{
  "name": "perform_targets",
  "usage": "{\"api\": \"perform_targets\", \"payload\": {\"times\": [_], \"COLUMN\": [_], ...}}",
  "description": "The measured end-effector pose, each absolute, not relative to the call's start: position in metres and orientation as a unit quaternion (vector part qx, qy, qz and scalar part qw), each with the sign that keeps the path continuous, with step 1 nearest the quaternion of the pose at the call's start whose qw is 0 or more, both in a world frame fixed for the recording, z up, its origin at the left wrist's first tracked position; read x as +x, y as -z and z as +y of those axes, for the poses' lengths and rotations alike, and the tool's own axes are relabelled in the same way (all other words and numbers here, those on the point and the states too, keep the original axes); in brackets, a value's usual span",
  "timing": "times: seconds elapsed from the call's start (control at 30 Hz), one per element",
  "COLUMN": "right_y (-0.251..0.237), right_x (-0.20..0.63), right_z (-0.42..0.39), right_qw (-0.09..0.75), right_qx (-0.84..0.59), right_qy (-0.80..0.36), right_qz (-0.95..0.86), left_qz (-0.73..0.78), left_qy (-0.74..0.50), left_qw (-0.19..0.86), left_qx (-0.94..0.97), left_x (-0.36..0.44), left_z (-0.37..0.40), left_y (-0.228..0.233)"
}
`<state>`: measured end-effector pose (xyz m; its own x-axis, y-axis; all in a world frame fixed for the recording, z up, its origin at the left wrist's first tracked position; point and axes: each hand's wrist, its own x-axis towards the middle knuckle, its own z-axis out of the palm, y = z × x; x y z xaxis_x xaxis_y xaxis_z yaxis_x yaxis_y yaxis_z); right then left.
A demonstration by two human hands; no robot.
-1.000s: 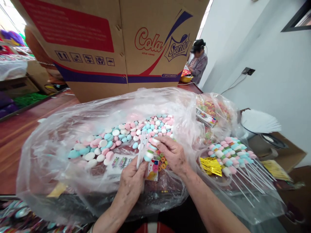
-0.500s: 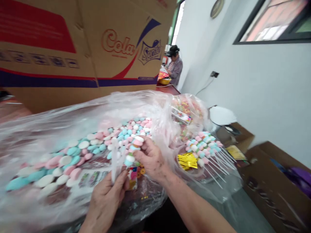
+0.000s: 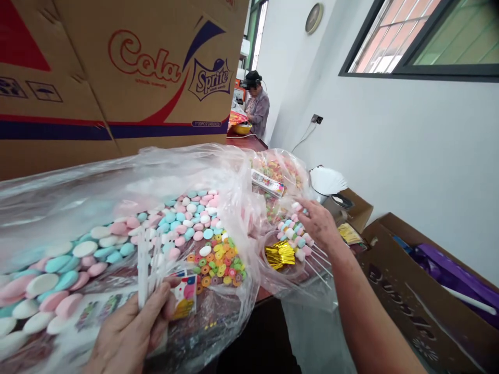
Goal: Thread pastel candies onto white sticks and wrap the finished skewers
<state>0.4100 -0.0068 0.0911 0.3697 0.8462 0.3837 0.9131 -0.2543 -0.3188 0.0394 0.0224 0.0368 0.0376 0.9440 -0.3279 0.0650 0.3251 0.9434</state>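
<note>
Head view: left hand (image 3: 128,327) grip pinches thin white sticks (image 3: 147,270); right hand (image 3: 319,224) grip spread over puffy skewers (image 3: 296,236).

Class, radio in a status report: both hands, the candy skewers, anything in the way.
Left hand grips bare white sticks. Right hand rests on the finished skewer pile, grasp unclear. Plastic bag bunched between the hands.

White sticks (image 3: 147,265): thin bundle, roughly upright, fanned slightly at top, gripped in left hand (image 3: 128,332) above the clear bag. Candy skewers (image 3: 297,240): pink, white and blue rounds threaded on white sticks, lying in a pile inside a clear bag, stick ends pointing right; right hand (image 3: 319,224) rests on the candy ends.
</note>
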Motion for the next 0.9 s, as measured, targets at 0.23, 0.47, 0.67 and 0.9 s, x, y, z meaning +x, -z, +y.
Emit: {"api": "perform_targets", "payload": {"times": [0.23,0.47,0.67,0.9], "right_y": [-0.063,-0.067,-0.038,-0.047], "right_x": [0.408,0.235,0.163,0.208], "right_z": [-0.015,-0.010,-0.017,0.022], "right_qw": [0.184,0.443,0.385,0.303], "right_qx": [-0.785,-0.433,-0.382,-0.527], "right_qy": [0.261,0.131,0.071,0.051], "right_qz": [-0.531,-0.774,-0.837,-0.792], "left_qz": [0.485,0.454,0.481,0.492], "left_qy": [-0.466,-0.502,-0.509,-0.458], "left_qw": [0.659,0.675,0.682,0.675], "left_qx": [0.336,0.293,0.210,0.304], "left_x": [0.040,0.041,0.037,0.029], "left_z": [0.022,0.015,0.012,0.009], "left_y": [-0.042,-0.059,-0.062,-0.058]}}
